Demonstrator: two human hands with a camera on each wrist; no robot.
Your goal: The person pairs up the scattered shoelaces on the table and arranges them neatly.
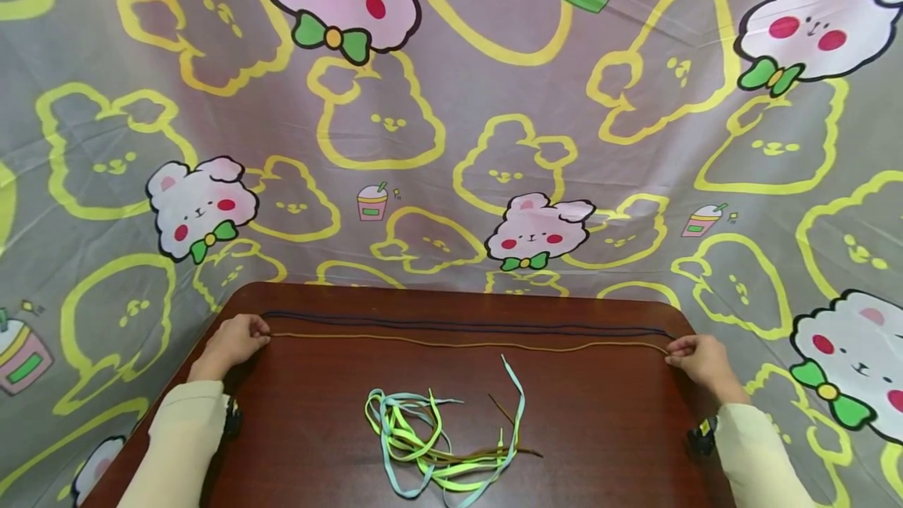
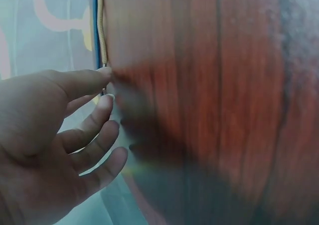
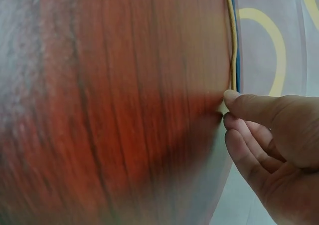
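Note:
A thin tan shoelace [image 1: 451, 346] runs nearly straight across the far part of the table. At its left end my left hand [image 1: 233, 345] pinches the tip between thumb and index finger, the other fingers loosely bent. My right hand [image 1: 704, 367] pinches the opposite end the same way. Just behind lies a dark blue shoelace [image 1: 437, 325] in two parallel strands, its ends close to both hands. In the left wrist view the tan lace [image 2: 103, 35] runs right beside the blue lace [image 2: 95, 20]. Side by side they also reach the fingertips in the right wrist view.
A loose tangle of laces lies nearer on the dark red-brown table [image 1: 296, 429]: a light blue lace [image 1: 522, 398], a yellow-green lace [image 1: 436, 414] and a brown lace [image 1: 529, 453]. Behind the table's far edge hangs a grey patterned cloth [image 1: 451, 85], which also covers both sides.

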